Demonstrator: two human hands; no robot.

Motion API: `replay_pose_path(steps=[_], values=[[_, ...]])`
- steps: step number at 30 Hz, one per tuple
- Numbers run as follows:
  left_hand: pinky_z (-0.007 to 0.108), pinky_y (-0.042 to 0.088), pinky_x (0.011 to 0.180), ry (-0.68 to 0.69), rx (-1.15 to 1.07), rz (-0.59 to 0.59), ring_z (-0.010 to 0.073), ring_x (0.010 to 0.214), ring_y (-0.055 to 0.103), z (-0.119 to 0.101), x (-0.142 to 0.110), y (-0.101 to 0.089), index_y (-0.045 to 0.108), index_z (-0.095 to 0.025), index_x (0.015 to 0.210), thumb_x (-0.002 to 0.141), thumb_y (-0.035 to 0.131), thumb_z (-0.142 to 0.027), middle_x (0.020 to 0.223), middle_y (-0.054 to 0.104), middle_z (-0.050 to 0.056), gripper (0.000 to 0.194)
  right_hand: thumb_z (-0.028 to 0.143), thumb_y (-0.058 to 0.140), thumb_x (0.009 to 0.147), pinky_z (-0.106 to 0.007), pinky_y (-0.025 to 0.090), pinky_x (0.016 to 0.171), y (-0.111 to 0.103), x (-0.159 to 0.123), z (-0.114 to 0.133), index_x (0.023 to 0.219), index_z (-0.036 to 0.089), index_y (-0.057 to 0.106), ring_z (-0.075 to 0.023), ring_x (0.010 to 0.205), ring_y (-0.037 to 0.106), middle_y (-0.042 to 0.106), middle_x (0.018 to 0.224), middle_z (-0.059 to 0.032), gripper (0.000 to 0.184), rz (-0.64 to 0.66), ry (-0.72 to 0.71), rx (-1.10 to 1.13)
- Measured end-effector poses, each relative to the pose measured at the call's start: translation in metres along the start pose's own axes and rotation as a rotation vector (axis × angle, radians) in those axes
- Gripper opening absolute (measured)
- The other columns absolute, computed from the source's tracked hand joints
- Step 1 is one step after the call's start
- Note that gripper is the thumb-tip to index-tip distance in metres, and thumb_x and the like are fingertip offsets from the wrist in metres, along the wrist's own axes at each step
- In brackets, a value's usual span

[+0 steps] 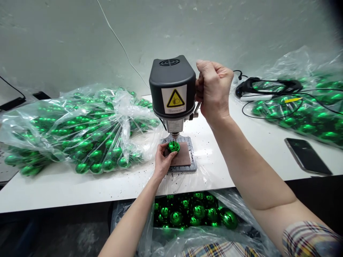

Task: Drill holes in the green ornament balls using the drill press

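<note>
My left hand (pixel 164 161) pinches a shiny green ball ornament (pixel 173 146) on a brown pad (pixel 183 157), which lies on the grey base plate (pixel 194 165) of a small bench drill press (pixel 173 89). Right above the ball sits the drill's chuck (pixel 175 135); whether the bit enters the ball is hard to make out. To the right of the black motor housing, my right hand (pixel 214 87) is closed in a fist around the drill's feed lever (pixel 197 107), most of which the fingers hide.
A clear plastic bag (pixel 122 117) of green balls lies left on the white table (pixel 80 189); another bag (pixel 308 125) lies right. Below the table edge is an open bag of green balls (pixel 198 212). A phone (pixel 308 156), black headset (pixel 268 85) and cables are at right. Dark shavings surround the base.
</note>
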State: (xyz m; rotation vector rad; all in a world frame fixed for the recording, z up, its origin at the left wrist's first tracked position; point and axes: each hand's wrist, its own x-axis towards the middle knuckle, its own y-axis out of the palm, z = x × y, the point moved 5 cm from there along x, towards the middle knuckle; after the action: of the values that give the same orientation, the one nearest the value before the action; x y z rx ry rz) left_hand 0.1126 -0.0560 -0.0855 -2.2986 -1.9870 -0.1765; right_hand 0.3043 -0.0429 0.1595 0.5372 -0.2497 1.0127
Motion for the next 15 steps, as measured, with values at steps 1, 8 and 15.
replay_pose_path(steps=[1,8,15], values=[[0.038,0.050,0.096,-0.003,-0.002,-0.001,0.0223,0.103,0.067,0.000,0.000,-0.001,0.057,-0.018,0.106,0.072,0.082,-0.033,0.105,0.070,0.008,0.046,0.063,0.060,0.086,-0.028,0.022,0.043,0.000,0.000,0.000,0.057,0.024,0.026,-0.0062,0.047,0.023,0.029,0.051,0.0052,0.060,0.002,-0.006,-0.006],[0.039,0.050,0.097,-0.026,-0.009,0.002,0.0227,0.103,0.067,-0.001,0.003,-0.006,0.058,-0.018,0.105,0.069,0.084,-0.032,0.105,0.070,0.008,0.046,0.061,0.060,0.086,-0.030,0.026,0.048,-0.001,0.000,0.002,0.056,0.024,0.024,-0.0081,0.052,0.023,0.029,0.052,0.0042,0.060,-0.004,-0.043,-0.031],[0.041,0.054,0.094,0.045,0.115,0.045,0.0242,0.100,0.068,-0.006,-0.004,0.006,0.059,-0.019,0.108,0.067,0.086,-0.030,0.105,0.069,0.007,0.050,0.063,0.062,0.084,-0.030,0.023,0.045,-0.001,0.000,0.001,0.056,0.024,0.025,-0.0070,0.049,0.024,0.029,0.052,0.0045,0.060,-0.009,-0.015,-0.005]])
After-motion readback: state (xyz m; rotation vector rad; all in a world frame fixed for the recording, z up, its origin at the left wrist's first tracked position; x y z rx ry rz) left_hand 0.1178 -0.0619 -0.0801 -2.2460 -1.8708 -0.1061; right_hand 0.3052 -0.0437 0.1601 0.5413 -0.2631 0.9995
